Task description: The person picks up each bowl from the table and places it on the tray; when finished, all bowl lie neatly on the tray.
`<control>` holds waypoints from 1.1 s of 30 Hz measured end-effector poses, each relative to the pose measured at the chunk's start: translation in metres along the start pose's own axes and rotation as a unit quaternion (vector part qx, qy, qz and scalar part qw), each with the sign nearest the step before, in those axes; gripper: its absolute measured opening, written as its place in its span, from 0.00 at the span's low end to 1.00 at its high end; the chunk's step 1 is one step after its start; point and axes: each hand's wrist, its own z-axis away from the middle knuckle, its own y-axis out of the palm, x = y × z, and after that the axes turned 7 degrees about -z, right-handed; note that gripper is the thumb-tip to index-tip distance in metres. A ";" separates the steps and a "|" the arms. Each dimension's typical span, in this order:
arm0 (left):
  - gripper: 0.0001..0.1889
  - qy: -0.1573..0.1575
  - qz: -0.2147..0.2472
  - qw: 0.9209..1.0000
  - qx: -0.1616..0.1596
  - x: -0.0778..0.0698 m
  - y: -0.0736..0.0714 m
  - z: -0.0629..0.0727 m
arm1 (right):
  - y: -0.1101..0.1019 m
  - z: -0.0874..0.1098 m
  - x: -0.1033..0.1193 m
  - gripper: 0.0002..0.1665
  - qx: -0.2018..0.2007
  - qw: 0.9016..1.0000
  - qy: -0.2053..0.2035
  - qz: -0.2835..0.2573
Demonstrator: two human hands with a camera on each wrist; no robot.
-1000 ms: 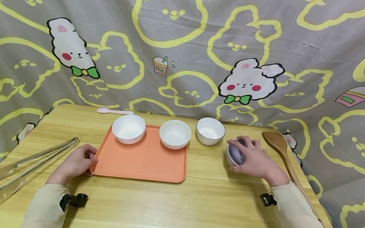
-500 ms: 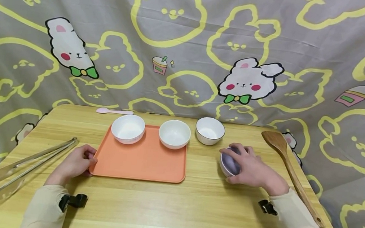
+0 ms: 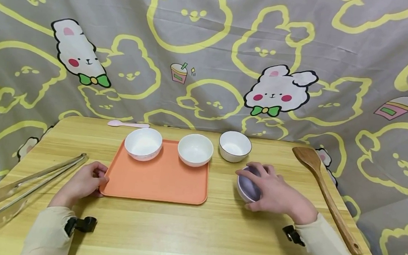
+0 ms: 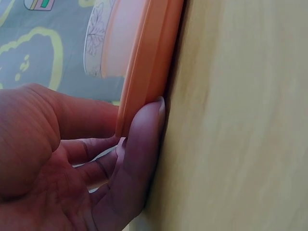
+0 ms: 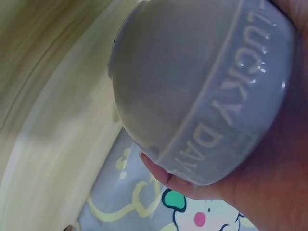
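My left hand [image 3: 84,182] pinches the left edge of an orange tray [image 3: 155,180]. In the left wrist view, fingers [image 4: 144,130] lie on either side of the tray's rim [image 4: 149,62], close along the wooden table. A white bowl [image 3: 143,144] stands at the tray's back left and a second white bowl [image 3: 195,150] at its back right. Right of the tray, my right hand [image 3: 274,192] grips a grey-purple bowl [image 3: 248,186], tilted, with fingers spread across its rim. Raised "LUCKY DAY" lettering shows on that bowl's side [image 5: 211,115] in the right wrist view.
Behind the held bowl stands a dark-rimmed white bowl [image 3: 235,147]. A wooden spatula [image 3: 324,190] lies on the right, metal tongs [image 3: 35,181] on the left. The pink spoon [image 3: 127,124] rests at the table's back edge, before a patterned curtain [image 3: 210,55].
My right hand has carried the grey-purple bowl left and toward me, nearer to the tray. The left hand and the tray stay where they were.
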 end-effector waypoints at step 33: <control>0.12 0.011 0.000 1.000 -0.006 -0.001 0.000 0.001 | -0.002 -0.030 0.058 0.50 0.020 0.997 -0.078 -0.011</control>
